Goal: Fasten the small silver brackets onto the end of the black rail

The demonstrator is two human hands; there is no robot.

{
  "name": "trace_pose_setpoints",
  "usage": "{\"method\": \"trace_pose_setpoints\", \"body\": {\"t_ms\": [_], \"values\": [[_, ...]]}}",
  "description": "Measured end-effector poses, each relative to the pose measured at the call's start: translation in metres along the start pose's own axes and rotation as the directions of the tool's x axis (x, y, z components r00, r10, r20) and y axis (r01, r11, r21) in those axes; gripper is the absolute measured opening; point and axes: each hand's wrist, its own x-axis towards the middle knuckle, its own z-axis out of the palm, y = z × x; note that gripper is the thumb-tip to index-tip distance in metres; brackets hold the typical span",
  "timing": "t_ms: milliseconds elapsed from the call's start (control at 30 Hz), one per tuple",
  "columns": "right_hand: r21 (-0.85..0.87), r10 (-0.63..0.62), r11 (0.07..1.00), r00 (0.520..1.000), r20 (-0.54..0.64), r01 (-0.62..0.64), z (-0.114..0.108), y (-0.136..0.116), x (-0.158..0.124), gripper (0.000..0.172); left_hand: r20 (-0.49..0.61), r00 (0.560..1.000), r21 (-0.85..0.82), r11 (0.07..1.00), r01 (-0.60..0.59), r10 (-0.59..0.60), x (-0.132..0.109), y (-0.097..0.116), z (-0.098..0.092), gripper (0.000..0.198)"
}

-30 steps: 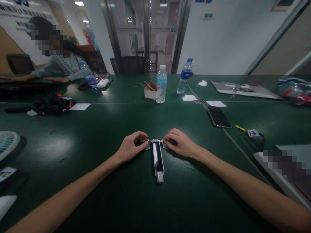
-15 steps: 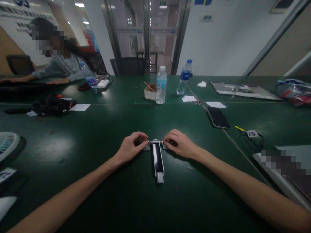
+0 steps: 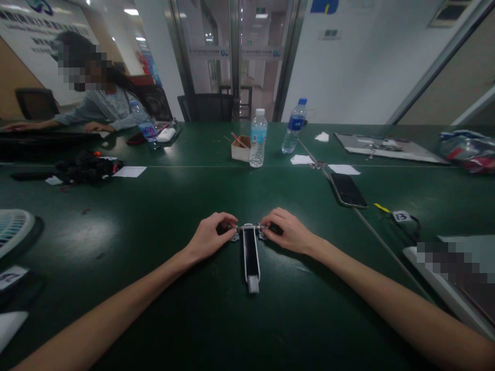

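1. Forearms slant inward over the dark-green table.
2. Left hand and right hand curl, fingertips clamped on opposite ends of a thin silver metal bar.
3. Long white-framed black device lies between them.

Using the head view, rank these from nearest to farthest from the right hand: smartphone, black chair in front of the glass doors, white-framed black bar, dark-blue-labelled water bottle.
From the right hand:
1. White-framed black bar: just to the left.
2. Smartphone: ahead, to the right.
3. Dark-blue-labelled water bottle: farther, nearly straight ahead.
4. Black chair: farthest back, to the left.
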Motion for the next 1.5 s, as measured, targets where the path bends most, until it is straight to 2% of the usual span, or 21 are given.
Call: {"method": "trace_pose_setpoints", "body": {"t_ms": [167,333,567,800,1500], "values": [[-0.005,-0.009,1.000,1.000,-0.016,0.009,0.0024,0.0015,-0.0003,0.011,-0.016,1.000,-0.011,1.000,0.021,-0.022,0.0002,0.0010,-0.0011,0.023],[-0.022,-0.017,1.000,0.999,-0.032,0.016,0.0050,0.0035,-0.0010,0.012,0.041,0.999,0.011,1.000,0.023,-0.023,0.0010,-0.0021,-0.0002,0.023],[-0.029,-0.023,0.999,0.999,-0.027,0.022,0.0043,0.0023,-0.0005,0.010,0.013,0.998,0.034,0.998,0.055,-0.055,0.0002,0.0022,-0.0003,0.025],[-0.027,-0.014,1.000,1.000,-0.017,0.013,0.0045,0.0027,-0.0005,0.012,0.022,1.000,0.015,1.000,0.010,-0.010,0.0002,-0.0011,0.0006,0.026],[-0.028,-0.005,1.000,1.000,0.003,0.005,0.0052,0.0030,-0.0008,0.013,0.023,1.000,0.020,1.000,0.019,-0.019,0.0007,0.0033,-0.0010,0.024]]}}
